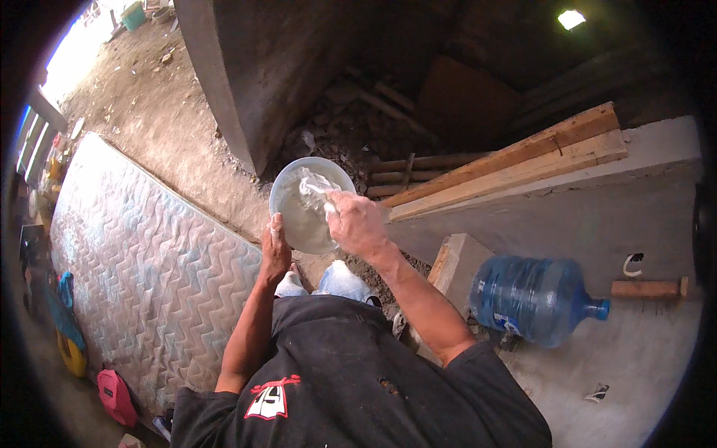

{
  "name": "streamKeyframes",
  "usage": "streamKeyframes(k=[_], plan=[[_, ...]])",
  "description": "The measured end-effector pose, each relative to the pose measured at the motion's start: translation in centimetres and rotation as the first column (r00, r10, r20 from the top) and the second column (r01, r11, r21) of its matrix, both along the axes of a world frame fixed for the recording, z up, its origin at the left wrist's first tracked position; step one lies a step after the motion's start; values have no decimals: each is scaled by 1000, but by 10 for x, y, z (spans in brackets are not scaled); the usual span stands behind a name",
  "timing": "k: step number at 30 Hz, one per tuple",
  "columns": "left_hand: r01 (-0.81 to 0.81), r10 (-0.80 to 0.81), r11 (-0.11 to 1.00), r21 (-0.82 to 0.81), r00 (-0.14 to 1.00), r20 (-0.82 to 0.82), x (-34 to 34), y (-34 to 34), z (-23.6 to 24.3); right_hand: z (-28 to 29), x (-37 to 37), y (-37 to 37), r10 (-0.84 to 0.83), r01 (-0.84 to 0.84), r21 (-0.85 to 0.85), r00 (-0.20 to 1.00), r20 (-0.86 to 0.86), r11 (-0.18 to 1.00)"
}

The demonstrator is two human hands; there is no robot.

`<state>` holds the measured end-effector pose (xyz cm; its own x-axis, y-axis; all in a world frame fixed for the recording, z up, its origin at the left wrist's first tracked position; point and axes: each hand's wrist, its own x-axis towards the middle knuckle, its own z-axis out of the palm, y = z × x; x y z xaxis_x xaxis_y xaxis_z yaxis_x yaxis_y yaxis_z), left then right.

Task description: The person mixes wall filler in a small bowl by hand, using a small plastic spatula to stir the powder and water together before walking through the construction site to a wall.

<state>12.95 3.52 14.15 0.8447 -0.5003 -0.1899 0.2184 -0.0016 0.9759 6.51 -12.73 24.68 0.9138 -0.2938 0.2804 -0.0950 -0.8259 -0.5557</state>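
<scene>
In front of my body is a round white bowl (282, 196), its inside pale grey with whitish residue or liquid; I cannot tell which. My left hand (276, 248) grips its near left side, thumb up along the rim and the other fingers mostly hidden. Over the bowl's right side, my right hand (357, 221) is closed on a crumpled white piece, a wet cloth or thin plastic (314, 183), which hangs into the bowl. Whitish smears show on the fingers.
A patterned mattress (157, 276) lies at left. Wooden beams (523, 160) rest along a concrete ledge at right. Near my right elbow lies a large blue water jug (530, 300) on its side. A concrete pillar (239, 82) stands ahead. A pink bag (116, 396) sits lower left.
</scene>
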Motion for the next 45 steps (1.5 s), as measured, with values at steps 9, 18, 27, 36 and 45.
streamKeyframes(k=[9,18,27,36,45], plan=[[-148,150,986,-76,988,26,-11,-13,-20,4,5,-3,-125,126,38,992,-27,991],[-125,128,992,-27,985,119,-10,-14,3,10,12,-30,-261,274,84,955,-144,958],[-11,21,997,-72,992,126,6,-12,11,22,19,-12,47,-50,-21,990,-129,999],[-69,70,996,-57,998,-1,14,-10,11,21,10,-3,134,-135,-2,987,-85,991],[-141,143,989,-41,987,73,12,-19,20,36,15,-40,-121,79,-154,951,-284,985]])
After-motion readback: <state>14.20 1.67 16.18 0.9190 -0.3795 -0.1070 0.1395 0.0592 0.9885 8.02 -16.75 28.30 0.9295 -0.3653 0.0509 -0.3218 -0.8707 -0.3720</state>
